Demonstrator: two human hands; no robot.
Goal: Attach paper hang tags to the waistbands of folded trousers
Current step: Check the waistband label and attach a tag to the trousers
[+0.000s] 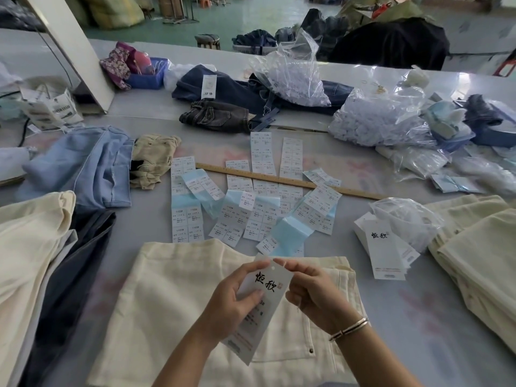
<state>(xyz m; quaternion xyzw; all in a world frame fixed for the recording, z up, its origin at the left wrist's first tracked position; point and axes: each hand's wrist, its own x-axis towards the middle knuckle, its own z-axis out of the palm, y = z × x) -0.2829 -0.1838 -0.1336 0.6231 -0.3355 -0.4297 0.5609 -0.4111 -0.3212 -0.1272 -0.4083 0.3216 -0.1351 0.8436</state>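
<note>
A long white paper hang tag (266,283) with black brush characters is held above folded cream trousers (167,311) at the table's near edge. My left hand (237,297) grips the tag along its left side, thumb on its face. My right hand (310,291) pinches the tag's top right corner beside the punched hole. A stack of the same tags (386,252) lies to the right. Sheets of small size stickers (243,208) are spread out beyond the trousers.
A wooden ruler (287,180) lies across the stickers. Cream trousers are piled at the right (480,261) and left (30,247), with blue trousers (92,169) further left. Clear plastic bags (382,121), dark jeans (217,115) and a blue basket (148,75) crowd the far side.
</note>
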